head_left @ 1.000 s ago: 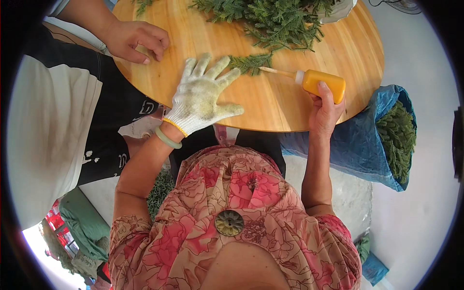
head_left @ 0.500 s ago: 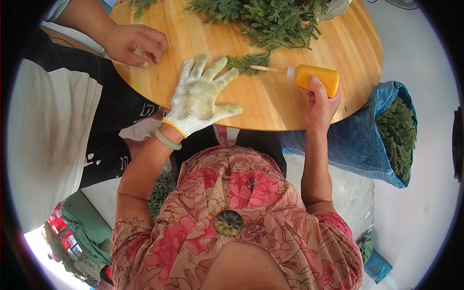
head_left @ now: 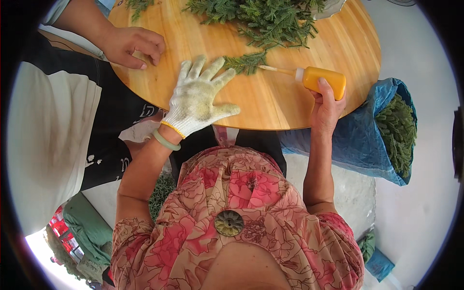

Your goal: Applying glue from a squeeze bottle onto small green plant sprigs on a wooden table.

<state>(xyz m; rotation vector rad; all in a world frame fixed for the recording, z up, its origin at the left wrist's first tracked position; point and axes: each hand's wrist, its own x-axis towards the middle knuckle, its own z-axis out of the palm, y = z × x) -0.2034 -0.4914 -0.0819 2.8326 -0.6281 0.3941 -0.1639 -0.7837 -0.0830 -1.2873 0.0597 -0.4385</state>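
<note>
My left hand (head_left: 195,96), in a white knitted glove stained greenish-yellow, lies flat with fingers spread near the front edge of the round wooden table (head_left: 261,104). Just beyond its fingertips is a small green sprig (head_left: 245,63) of an evergreen kind. My bare right hand (head_left: 325,107) is wrapped around a yellow squeeze bottle (head_left: 328,79) with a white collar and a long thin nozzle (head_left: 275,69). The bottle is tipped on its side, its nozzle pointing left, with the tip close to the sprig's right end. Whether anything comes out of the tip I cannot tell.
A pile of green branches (head_left: 270,21) covers the table's far middle. Another person's hand (head_left: 135,47) rests at the table's left edge. To the right, a blue woven sack (head_left: 348,145) holds more greenery (head_left: 397,133). A small sprig (head_left: 139,7) lies far left.
My right hand has shifted slightly right with the squeeze bottle, drawing the nozzle tip back from over the sprig to its right end. My left hand stays nearly still.
</note>
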